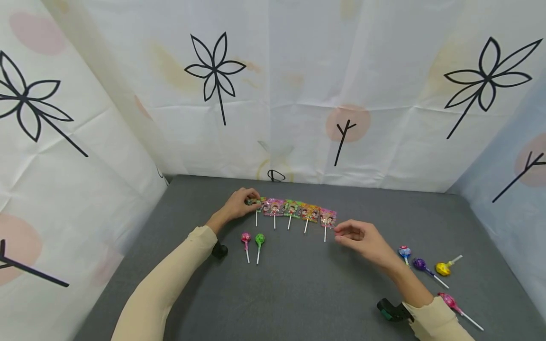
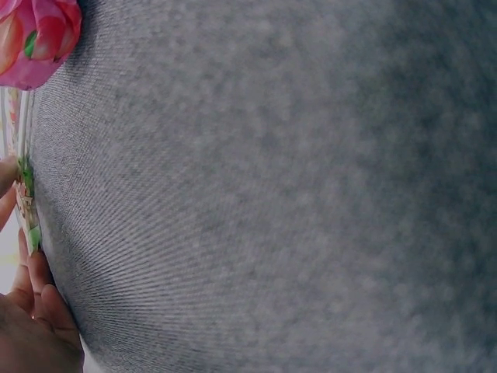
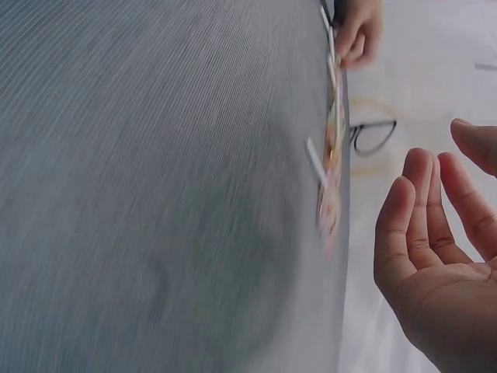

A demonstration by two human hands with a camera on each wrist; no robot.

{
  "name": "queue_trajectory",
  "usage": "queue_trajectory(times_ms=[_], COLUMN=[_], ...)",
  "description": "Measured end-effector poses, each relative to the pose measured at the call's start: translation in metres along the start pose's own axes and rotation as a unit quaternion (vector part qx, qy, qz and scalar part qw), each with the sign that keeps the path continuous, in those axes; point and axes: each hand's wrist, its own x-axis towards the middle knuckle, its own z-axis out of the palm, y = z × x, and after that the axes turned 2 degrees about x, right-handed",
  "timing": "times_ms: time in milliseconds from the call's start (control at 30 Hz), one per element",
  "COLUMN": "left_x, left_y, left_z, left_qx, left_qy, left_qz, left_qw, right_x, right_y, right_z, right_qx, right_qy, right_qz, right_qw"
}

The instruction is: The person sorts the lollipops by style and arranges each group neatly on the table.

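Several flat lollipops in printed wrappers form a row at the back of the grey table. At its left end my left hand [image 1: 239,202] pinches a green-wrapped flat lollipop [image 1: 257,208], partly hidden by the fingers. In the left wrist view, fingers and thumb lie at opposite ends of the green wrapper [image 2: 28,179]. Beside it lie a pink one [image 1: 273,207], a green one [image 1: 292,208] and an orange one [image 1: 309,212]. A pink flat lollipop [image 1: 328,218] ends the row. Close to its right, my right hand [image 1: 362,239] holds nothing, fingers loosely bent.
Nearer me lie a round pink lollipop [image 1: 245,237] and a round green one [image 1: 259,239]. Blue [image 1: 404,252], purple [image 1: 420,264], yellow [image 1: 442,269] and pink [image 1: 448,299] round lollipops lie at the right. A patterned white cloth [image 1: 294,94] hangs behind the table [image 1: 298,293].
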Motion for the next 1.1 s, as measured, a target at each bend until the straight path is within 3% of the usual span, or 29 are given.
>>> queue_trajectory(times_ms=[533, 733, 900, 1100], left_x=[-0.002, -0.002, -0.003, -0.003], left_y=[0.012, 0.012, 0.012, 0.012], left_z=[-0.006, -0.007, -0.007, -0.007], left_qx=[-0.002, -0.007, -0.007, -0.007], left_qy=[-0.001, -0.004, 0.002, 0.006], left_qz=[-0.012, -0.011, 0.004, 0.010], left_qw=[0.9999, 0.9999, 1.0000, 0.9999], right_x=[-0.049, -0.067, -0.077, -0.085], right_y=[0.009, 0.016, 0.025, 0.035], right_z=[-0.060, -0.084, -0.099, -0.110], right_qx=[-0.084, -0.139, -0.199, -0.239], right_qy=[0.078, 0.105, 0.125, 0.117], right_qz=[0.034, 0.044, 0.072, 0.098], right_qw=[0.993, 0.984, 0.969, 0.959])
